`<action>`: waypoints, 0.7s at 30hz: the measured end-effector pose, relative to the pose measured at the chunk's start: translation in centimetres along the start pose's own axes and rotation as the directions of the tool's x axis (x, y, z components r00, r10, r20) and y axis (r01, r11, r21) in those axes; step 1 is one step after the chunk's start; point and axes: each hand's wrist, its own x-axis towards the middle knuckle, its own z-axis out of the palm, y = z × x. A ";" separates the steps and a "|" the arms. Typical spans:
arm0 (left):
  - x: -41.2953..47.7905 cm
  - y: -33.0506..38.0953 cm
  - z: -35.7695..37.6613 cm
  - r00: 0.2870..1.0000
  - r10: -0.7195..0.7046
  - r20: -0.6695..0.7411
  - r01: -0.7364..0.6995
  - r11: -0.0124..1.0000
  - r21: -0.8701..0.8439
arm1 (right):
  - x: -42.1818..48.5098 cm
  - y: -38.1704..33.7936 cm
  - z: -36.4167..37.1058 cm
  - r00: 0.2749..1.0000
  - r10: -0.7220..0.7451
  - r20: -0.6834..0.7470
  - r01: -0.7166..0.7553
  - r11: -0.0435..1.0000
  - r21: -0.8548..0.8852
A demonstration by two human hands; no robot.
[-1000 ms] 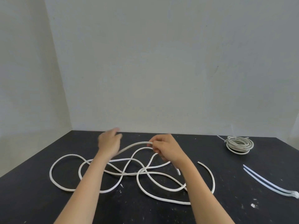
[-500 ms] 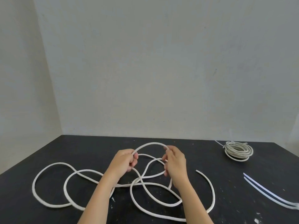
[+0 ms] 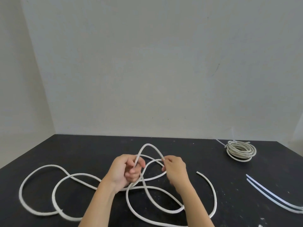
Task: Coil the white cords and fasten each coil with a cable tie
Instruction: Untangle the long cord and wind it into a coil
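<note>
While left hand [image 3: 124,171] and right hand [image 3: 174,167] pinch it, white cord [image 3: 147,144] arches upward, slack sprawled sideways

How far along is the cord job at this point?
Done: one coil sits far right, with a tie tail sticking out of it. In hand: the left hand and right hand hold up a first loop of the loose cord; the rest sprawls uncoiled on the table. Left: finish coiling it and fasten it, presumably with one of the two spare ties.
</note>
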 end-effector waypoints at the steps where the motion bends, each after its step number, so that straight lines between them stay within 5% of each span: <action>1: 0.1 0.1 0.4 0.999 0.041 0.012 -0.039 0.992 -0.123 | -0.2 0.1 0.3 0.998 -0.039 0.050 0.044 0.994 -0.096; 3: 0.2 0.5 0.9 0.991 0.134 -0.017 -0.134 0.948 -0.287 | -0.9 -0.2 0.7 0.981 -0.109 0.161 0.146 0.958 -0.245; 6: 0.4 0.8 0.7 0.971 0.216 -0.105 -0.239 0.920 -0.310 | -1.8 -1.2 1.1 0.939 -0.158 0.304 0.288 0.844 -0.453; 10: 0.4 1.0 -0.7 0.958 0.260 -0.122 -0.272 0.958 -0.089 | -2.4 -2.3 1.4 0.904 -0.213 0.371 0.413 0.660 -0.628; 15: 0.1 1.2 -2.2 0.959 0.208 -0.191 -0.147 0.945 0.291 | -2.5 -2.6 1.2 0.950 -0.216 0.227 0.312 0.720 -0.620; 18: 0.1 1.5 -2.7 0.979 0.091 -0.184 -0.079 0.994 0.075 | -2.5 -2.5 0.9 0.968 -0.203 0.150 0.252 0.792 -0.556; 21: -0.3 1.8 -2.6 0.987 0.120 -0.108 -0.131 0.986 -0.103 | -1.9 -2.3 1.1 0.976 -0.211 0.054 0.202 0.787 -0.582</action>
